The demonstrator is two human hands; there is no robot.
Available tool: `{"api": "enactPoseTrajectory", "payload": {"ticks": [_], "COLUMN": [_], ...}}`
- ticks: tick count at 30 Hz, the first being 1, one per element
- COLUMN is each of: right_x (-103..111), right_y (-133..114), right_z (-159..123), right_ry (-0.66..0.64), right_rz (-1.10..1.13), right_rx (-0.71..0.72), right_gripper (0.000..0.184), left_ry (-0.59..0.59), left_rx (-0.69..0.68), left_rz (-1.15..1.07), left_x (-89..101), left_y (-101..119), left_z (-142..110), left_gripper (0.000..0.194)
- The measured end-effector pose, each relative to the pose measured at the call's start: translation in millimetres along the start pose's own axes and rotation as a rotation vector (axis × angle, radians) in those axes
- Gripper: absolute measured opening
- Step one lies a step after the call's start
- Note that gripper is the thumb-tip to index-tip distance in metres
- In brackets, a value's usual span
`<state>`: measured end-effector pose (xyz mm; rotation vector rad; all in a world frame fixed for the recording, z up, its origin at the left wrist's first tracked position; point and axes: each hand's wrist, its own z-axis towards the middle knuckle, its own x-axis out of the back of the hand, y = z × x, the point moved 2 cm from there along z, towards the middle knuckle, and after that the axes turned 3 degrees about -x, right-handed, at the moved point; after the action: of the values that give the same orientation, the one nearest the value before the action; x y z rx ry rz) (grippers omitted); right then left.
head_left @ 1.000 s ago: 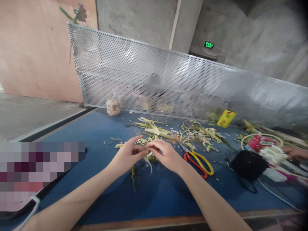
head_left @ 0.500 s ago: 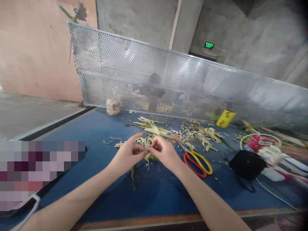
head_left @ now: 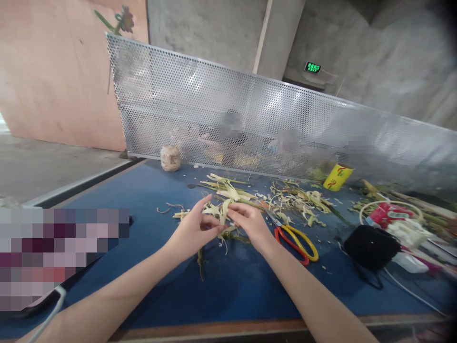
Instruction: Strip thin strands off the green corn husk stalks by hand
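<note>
In the head view my left hand (head_left: 200, 224) and my right hand (head_left: 250, 224) come close together over the blue table. A pale, leaf-like plant strip (head_left: 224, 209) stands between their fingertips. My right fingers press together at its upper side. Low on the strip, my left thumb and a bent finger pinch, while the index finger points up. Green and pale plant bits (head_left: 232, 236) lie just below the hands, and a thin stalk (head_left: 201, 267) extends toward me. Scissors with one red and one yellow handle (head_left: 303, 243) lie beside my right wrist.
Plant scraps (head_left: 300, 195) are strewn behind the hands. A perforated metal screen (head_left: 200, 105) borders the far side. Near it stand a whitish wrapped roll (head_left: 170, 158) and a yellow cylinder (head_left: 337, 177). At right lie a black pouch (head_left: 371, 245) and a red packet (head_left: 389, 214).
My right hand has opened slightly away from the left, its fingers now flatter and farther up the pale strip. More of the strip shows between the hands. The view has shifted slightly.
</note>
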<state>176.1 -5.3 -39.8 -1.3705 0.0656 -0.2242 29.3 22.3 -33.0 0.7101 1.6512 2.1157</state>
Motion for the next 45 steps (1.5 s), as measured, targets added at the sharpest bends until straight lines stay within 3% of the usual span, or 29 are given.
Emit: {"api": "enactPoseTrajectory", "payload": {"ticks": [6,10,15,24,32,39,45], "right_x": [2.1,2.8,4.6,-2.8,0.8,-0.5,2.4], "right_y": [-1.7,-7.4,-12.3,-20.7,-19.2,-17.2,-19.3], "right_z": [1.3,-2.6,-7.3,-17.4,-19.5,-10.7,-12.9], "right_ry": [0.027,-0.043,-0.125,-0.200,-0.257,-0.355,-0.312], "right_rz": [0.157,0.193,-0.064,-0.331,-0.216,0.161,-0.055], "right_rx": [0.110,0.175,0.174,0.238,0.222,0.162,0.142], "right_gripper": [0.016,0.017,0.019,0.021,0.017,0.031,0.014], "left_ry": [0.006,0.036,0.072,0.063,0.055,0.105,0.083], "left_rx": [0.086,0.156,0.191,0.202,0.186,0.179,0.200], "left_rz": [-0.021,-0.069,-0.203,-0.132,-0.140,-0.131,-0.150], "left_x": [-1.2,-1.0,-1.2,-1.5,-0.6,3.9,5.6], "left_y": [1.0,4.6,5.5,3.7,-1.0,-1.2,-0.1], "left_z": [-0.7,-0.4,-0.2,-0.7,0.6,3.2,3.4], "left_gripper": [0.081,0.078,0.071,0.067,0.065,0.064,0.062]}}
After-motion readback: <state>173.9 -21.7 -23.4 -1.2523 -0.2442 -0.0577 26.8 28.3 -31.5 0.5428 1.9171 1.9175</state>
